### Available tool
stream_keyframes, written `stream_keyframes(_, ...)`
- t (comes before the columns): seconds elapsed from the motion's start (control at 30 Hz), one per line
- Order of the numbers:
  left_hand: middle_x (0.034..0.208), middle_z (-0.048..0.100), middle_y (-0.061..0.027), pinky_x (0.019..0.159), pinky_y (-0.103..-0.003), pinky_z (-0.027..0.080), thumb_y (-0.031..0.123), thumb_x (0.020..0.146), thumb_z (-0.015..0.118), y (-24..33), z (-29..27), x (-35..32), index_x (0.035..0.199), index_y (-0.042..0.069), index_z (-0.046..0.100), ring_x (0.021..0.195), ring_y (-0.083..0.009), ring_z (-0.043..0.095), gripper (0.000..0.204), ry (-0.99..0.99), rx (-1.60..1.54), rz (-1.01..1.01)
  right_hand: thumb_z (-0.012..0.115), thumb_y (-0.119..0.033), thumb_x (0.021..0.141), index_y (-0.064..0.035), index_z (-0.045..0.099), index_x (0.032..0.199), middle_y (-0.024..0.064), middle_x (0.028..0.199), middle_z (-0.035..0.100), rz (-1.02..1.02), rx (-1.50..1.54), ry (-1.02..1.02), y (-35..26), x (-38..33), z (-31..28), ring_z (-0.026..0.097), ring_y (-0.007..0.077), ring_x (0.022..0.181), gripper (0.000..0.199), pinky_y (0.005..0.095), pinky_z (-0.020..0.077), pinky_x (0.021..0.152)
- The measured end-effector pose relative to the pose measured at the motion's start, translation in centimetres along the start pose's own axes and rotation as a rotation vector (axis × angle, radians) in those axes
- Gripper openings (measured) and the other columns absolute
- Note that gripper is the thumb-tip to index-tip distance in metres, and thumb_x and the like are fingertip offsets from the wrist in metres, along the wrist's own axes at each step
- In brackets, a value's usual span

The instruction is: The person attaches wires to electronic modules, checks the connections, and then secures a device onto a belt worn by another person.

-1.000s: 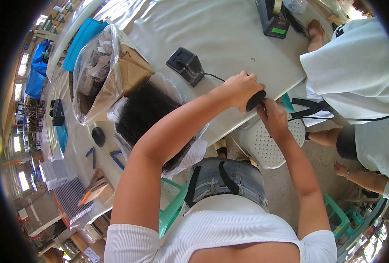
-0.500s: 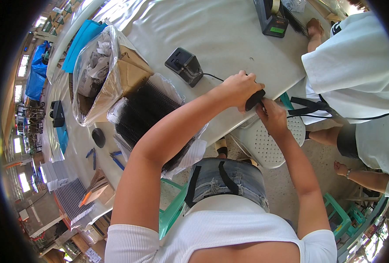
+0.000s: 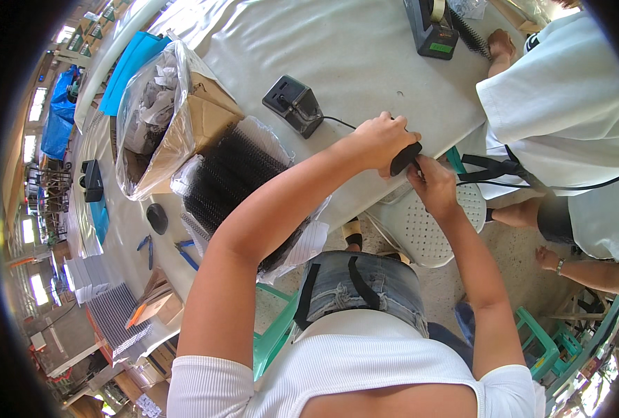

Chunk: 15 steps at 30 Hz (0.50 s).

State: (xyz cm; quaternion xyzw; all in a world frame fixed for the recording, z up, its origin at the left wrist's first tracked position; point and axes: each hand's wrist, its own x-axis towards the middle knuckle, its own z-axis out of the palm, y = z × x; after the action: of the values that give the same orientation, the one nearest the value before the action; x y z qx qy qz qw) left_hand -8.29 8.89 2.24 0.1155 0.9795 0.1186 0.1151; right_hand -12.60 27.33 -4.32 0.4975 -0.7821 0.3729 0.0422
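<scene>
At the near right edge of the table, my left hand is wrapped over a small black block-shaped thing. My right hand is closed with its fingertips against the lower end of that block. Whatever those right fingers pinch is hidden. A black cord runs from beneath my left hand to a black power socket box on the table. Another dark cord stretches right from beside my right hand. A perforated pale stool seat lies below my hands.
Left of my left arm sit a bundle of black bristly strips and a bagged carton of crumpled paper. Pliers and a black mouse-shaped thing lie nearby. A tape dispenser stands far right. Other people in white are close at right.
Both my hands stay in place on the black block. At right, the other people shift slightly, and a wristbanded hand rises a little. Dark blue clothing now shows behind my right forearm.
</scene>
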Motion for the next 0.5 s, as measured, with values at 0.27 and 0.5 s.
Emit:
stream_keyframes(0.27,0.108,0.054,-0.0119,0.088,-0.038,0.046,0.02,0.046,0.086,-0.4,0.3,-0.1,0.126,0.014,0.049,0.099,-0.0341,0.055,0.089,0.022,-0.055,0.016,0.063,-0.005,0.079,-0.0011,0.055,0.089,0.0135,0.072,0.058,0.049,0.006,0.004,0.0,-0.2,0.3,0.06,0.033,0.061,0.014,0.0403,0.0477,0.053)
stream_keyframes(0.5,0.121,0.049,-0.0138,0.094,-0.04,0.043,0.018,0.048,0.086,-1.5,-0.4,-2.0,0.127,0.007,0.043,0.114,-0.0325,0.05,0.09,0.133,-0.393,-0.02,0.061,-0.004,0.081,0.0029,0.057,0.1,0.0217,0.085,0.058,0.213,0.069,-0.036,-1.0,-0.1,-0.6,0.058,0.0402,0.079,0.021,0.045,0.0472,0.069)
